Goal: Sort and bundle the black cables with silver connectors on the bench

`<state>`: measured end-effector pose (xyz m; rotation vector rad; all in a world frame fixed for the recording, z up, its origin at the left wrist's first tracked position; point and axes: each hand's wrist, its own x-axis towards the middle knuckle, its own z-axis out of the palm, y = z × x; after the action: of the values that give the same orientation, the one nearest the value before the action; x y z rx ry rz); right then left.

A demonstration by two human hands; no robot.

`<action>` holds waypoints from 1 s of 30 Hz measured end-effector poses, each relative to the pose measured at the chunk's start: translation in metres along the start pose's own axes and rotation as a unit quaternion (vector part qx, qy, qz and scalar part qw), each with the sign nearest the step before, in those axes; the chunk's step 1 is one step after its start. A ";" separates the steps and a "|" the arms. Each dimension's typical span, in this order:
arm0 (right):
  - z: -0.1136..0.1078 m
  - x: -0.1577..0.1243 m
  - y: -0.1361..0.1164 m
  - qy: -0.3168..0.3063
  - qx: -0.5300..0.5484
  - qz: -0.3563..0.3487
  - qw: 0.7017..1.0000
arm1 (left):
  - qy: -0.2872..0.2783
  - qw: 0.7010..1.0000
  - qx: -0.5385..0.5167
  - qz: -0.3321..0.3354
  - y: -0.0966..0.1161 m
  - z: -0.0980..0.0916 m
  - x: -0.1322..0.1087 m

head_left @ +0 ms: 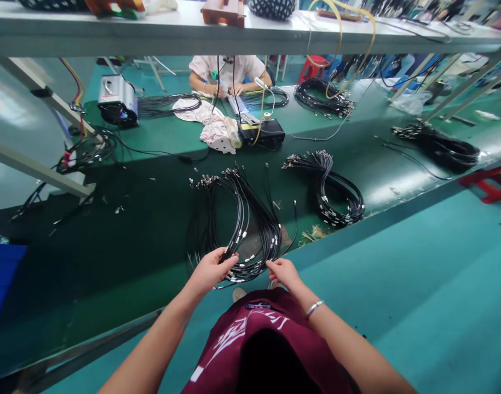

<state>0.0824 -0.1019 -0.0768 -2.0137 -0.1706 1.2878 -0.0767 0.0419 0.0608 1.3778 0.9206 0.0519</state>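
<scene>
Smooth green bench (131,235), dull sheen. At near edge, black cable bundle (270,235): slick thin strands bent into wide U. Left hand (212,269) curled round strands, lower left; right hand (283,272) pinched on lower right edge. Silvery metal connectors (229,173) clustered at far ends. Small white tags (245,234).

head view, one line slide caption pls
Left hand and right hand on looped black cables at a green table, another cable bundle lying to the right.
</scene>
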 end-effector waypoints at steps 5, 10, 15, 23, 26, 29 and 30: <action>-0.002 -0.016 -0.014 0.012 0.006 -0.002 1.000 | -0.026 0.999 0.025 0.031 -0.001 0.008 0.003; 0.009 -0.057 -0.054 -0.047 0.069 -0.102 0.991 | -0.038 0.997 0.010 0.063 -0.003 0.015 0.006; 0.022 -0.080 -0.082 -0.155 0.104 -0.248 0.951 | -0.004 0.996 0.055 0.075 -0.001 0.014 0.002; 0.005 -0.045 -0.095 -0.192 0.159 -0.169 0.954 | -0.040 0.998 -0.028 0.038 0.000 0.002 -0.003; 0.008 -0.041 -0.103 -0.193 0.174 -0.139 0.956 | -0.022 0.998 -0.035 0.037 -0.005 0.005 0.002; 0.008 -0.038 -0.098 -0.199 0.165 -0.105 0.960 | 0.014 0.998 -0.008 0.056 -0.006 0.006 0.003; 0.005 -0.035 -0.092 -0.189 0.152 -0.089 0.966 | 0.024 0.998 -0.002 0.060 -0.005 0.005 0.003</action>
<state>0.0847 -0.0488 0.0067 -1.4496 -0.3060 1.4714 -0.0740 0.0380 0.0549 1.4327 0.8758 0.1784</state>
